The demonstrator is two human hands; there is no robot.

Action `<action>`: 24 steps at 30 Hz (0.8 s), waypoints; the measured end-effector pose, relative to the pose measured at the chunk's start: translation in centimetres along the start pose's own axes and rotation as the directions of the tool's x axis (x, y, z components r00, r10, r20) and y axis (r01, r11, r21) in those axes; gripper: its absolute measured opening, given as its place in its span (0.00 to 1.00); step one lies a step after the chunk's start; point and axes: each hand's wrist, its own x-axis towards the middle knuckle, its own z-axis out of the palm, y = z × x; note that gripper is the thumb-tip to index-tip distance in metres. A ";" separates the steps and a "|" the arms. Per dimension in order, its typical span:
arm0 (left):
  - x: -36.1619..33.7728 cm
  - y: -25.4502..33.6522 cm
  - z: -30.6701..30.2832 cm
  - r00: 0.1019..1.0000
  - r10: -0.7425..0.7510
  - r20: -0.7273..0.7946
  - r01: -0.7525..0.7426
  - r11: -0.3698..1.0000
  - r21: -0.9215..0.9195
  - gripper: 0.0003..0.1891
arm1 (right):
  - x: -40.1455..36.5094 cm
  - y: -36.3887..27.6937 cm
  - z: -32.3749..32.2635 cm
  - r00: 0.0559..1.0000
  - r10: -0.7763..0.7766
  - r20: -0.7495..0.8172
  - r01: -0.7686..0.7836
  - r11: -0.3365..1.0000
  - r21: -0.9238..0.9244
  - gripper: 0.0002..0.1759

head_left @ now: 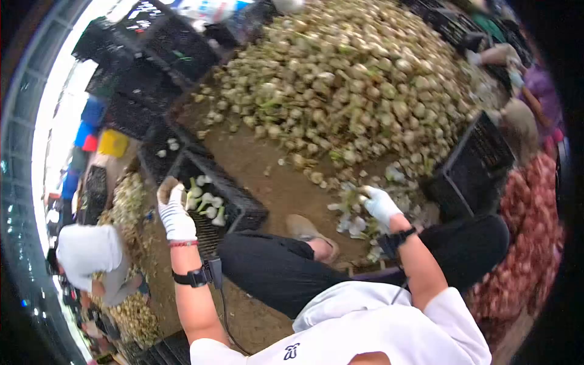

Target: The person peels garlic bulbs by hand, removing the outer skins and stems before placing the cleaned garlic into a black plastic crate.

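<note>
My left hand (173, 210), in a white glove with a soiled tip, is at the left edge of a black crate (240, 204). Peeled white bulbs with pale green stems (210, 205) lie in that crate, right beside the hand. Its fingers look bent, but what they hold, if anything, cannot be made out. My right hand (381, 205), also gloved, is over loose peelings and leaves (353, 222) on the ground. The fingers are curled together at the left, and anything between them is too small to tell.
A large heap of bulbs (340, 79) rises ahead. An empty-looking black crate (471, 167) stands tilted at right, near reddish bulbs (523, 243). Stacked black crates (146, 67) are at upper left. A person in white (91, 255) bends at left; another person (541, 91) sits at upper right.
</note>
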 end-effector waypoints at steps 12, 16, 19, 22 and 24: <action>-9.6 -11.2 20.6 0.794 -0.462 0.396 0.503 0.864 -0.001 0.09 | 7.6 12.0 1.7 0.764 0.424 0.487 -0.052 0.793 -0.607 0.23; -9.0 -12.5 21.7 0.762 -0.508 0.401 0.581 0.810 -0.078 0.09 | 15.3 9.4 4.6 0.946 0.323 -0.004 -0.319 0.932 -0.171 0.26; -9.5 -13.0 22.6 0.752 -0.467 0.465 0.532 0.846 -0.010 0.09 | 20.1 7.5 7.8 0.734 0.679 -0.006 -0.671 0.725 -0.154 0.33; -10.0 -12.8 23.2 0.725 -0.499 0.474 0.536 0.841 0.066 0.08 | 22.0 10.7 10.7 0.695 0.717 0.042 -0.709 0.695 -0.122 0.34; -10.2 -13.2 23.3 0.710 -0.524 0.471 0.564 0.823 0.067 0.08 | 22.5 13.8 12.3 0.752 0.636 0.171 -0.648 0.762 0.016 0.35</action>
